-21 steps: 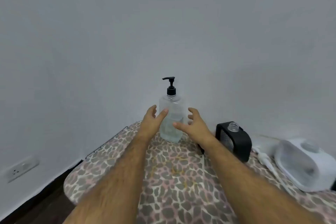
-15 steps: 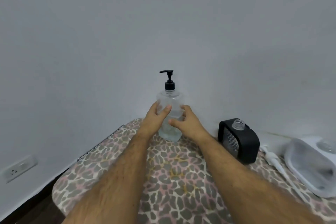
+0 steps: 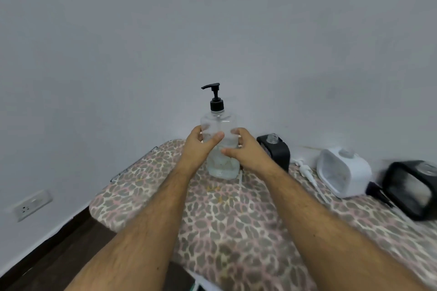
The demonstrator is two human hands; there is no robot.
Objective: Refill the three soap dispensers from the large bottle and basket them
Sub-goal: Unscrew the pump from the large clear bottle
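The large clear bottle point(image 3: 218, 125) with a black pump top stands upright near the far end of the leopard-print board point(image 3: 236, 220). My left hand point(image 3: 199, 146) wraps its left side and my right hand point(image 3: 246, 149) wraps its right side. A black dispenser point(image 3: 276, 151) with an open neck stands just right of the bottle. Further right sit a white dispenser point(image 3: 343, 170) and another black dispenser point(image 3: 413, 189), the last one blurred. A loose white pump point(image 3: 306, 171) lies between the first black one and the white one.
The grey wall point(image 3: 212, 30) runs close behind the board. A wall socket point(image 3: 32, 203) sits low on the left. Dark floor point(image 3: 59, 255) shows beside the board's left edge.
Both hands were open and apart on either side of the bottle; now they have closed around its body. The view has shifted left and brought the second black dispenser into sight.
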